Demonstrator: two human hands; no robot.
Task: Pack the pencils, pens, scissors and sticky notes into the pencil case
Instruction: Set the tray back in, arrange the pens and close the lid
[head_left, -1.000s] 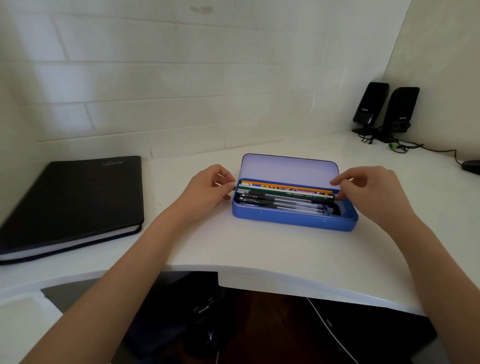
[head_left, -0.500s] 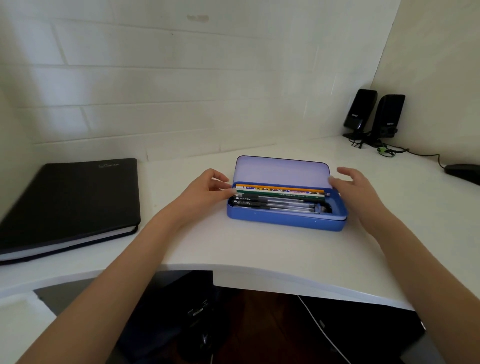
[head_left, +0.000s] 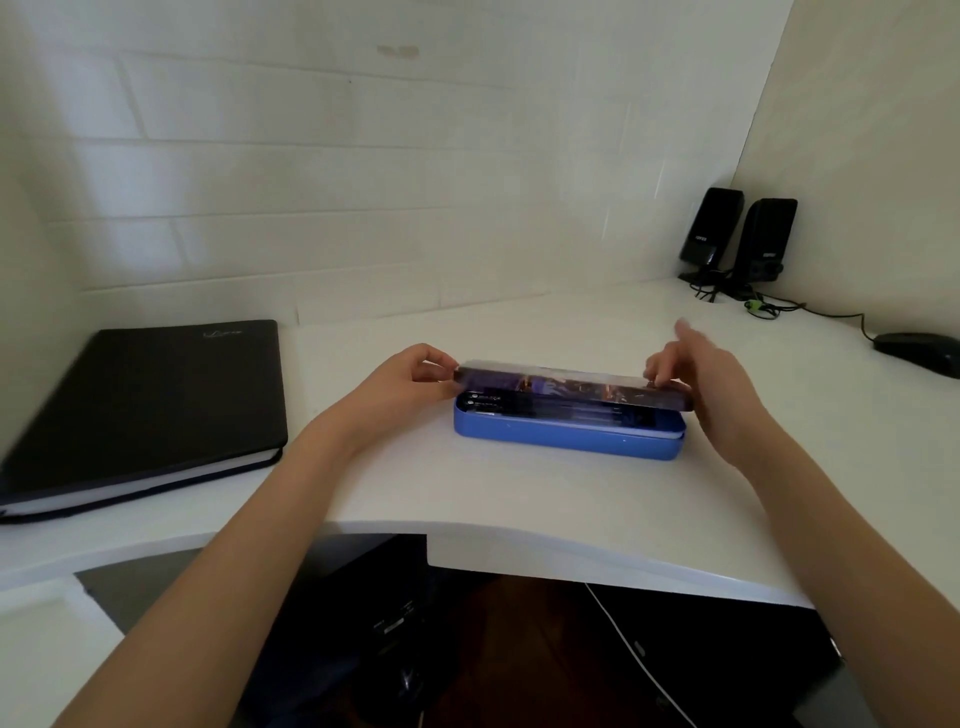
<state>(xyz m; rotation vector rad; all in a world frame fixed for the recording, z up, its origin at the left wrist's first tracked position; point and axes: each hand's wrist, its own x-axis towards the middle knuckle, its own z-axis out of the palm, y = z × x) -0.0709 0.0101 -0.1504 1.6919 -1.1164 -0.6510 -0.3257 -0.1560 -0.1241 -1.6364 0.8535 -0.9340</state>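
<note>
A blue pencil case lies in the middle of the white desk. Its lid, with a dark printed top, is swung down and almost flat over the base. Through the narrow gap at the left I see the black ends of pens. My left hand pinches the lid's left end between thumb and fingers. My right hand is at the lid's right end, with fingers curled on its edge and the index finger raised. Scissors and sticky notes are hidden.
A black notebook lies at the left of the desk. Two black speakers stand in the far right corner with cables, and a black mouse sits at the right edge. The desk's front edge curves just below the case.
The lid, upright and open before, has swung down nearly shut over the base. Both hands moved from the case's ends onto the lid's ends.
</note>
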